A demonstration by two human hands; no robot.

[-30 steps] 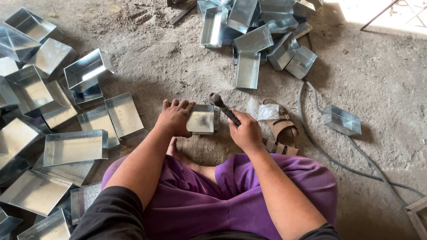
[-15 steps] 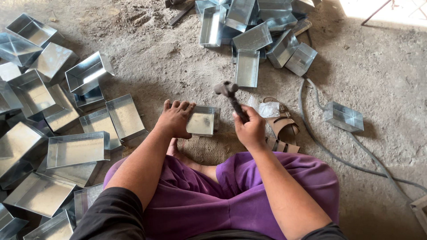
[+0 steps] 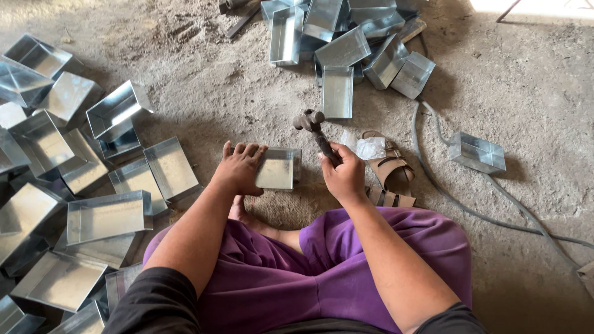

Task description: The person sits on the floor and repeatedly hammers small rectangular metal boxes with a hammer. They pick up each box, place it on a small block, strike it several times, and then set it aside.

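left hand (image 3: 240,170) flat, fingers together, pressing the tray's (image 3: 276,169) left edge; right hand (image 3: 344,175) fist-wrapped on the hammer (image 3: 314,128), head raised at 12 o'clock; bare floor (image 3: 216,93) beyond

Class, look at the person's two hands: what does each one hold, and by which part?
The right hand grips a hammer by its handle, head raised. The left hand presses on the left edge of a small metal tray lying on the floor.
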